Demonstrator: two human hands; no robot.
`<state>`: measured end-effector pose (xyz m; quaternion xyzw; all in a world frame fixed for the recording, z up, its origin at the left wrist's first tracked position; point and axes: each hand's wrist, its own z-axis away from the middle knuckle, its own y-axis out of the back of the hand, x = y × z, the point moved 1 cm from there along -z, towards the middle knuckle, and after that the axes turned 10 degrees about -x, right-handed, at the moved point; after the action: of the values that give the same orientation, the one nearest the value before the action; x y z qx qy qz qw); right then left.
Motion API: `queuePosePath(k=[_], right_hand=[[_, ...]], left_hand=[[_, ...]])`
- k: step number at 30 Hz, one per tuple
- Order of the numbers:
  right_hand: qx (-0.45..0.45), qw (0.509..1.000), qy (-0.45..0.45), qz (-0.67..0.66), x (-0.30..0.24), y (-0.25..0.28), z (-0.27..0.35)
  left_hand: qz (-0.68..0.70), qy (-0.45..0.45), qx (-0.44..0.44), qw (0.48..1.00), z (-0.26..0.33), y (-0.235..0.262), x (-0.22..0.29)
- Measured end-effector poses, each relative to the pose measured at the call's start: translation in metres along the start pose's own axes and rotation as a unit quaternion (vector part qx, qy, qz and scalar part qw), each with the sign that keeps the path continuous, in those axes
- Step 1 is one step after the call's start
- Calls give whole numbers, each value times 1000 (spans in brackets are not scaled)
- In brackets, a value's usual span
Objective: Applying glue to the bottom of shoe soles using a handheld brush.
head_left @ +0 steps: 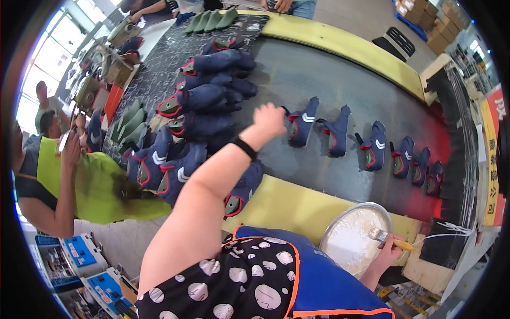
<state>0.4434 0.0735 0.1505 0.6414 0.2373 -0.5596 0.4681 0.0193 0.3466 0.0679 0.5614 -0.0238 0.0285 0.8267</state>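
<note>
A: Where's the navy shoe [305, 126]?
B: Just right of frame centre, first of six in a row running right across the grey belt [324, 74].
A: Left hand [270, 119]?
B: Just beside that shoe's left edge, fingers bent; can't tell if they grip or touch it.
A: Right hand [389, 254]?
B: Lower right, closed round the brush [405, 245]; bristles at the bowl [329, 229] of white paste [348, 242].
A: Rest?
B: Shoe pile [207, 98] left of centre, green lasts [212, 21] near the top, co-worker in a yellow-green apron [95, 183], far left.
</note>
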Motion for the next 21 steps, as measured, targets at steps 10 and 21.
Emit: queuePosePath(k=[10, 21], right_hand=[[9, 997, 51, -54, -26, -20, 28], [54, 985, 57, -151, -6, 18, 71]], left_hand=[[-100, 296, 135, 940, 71, 69, -240], [-100, 16, 233, 967, 157, 85, -47]])
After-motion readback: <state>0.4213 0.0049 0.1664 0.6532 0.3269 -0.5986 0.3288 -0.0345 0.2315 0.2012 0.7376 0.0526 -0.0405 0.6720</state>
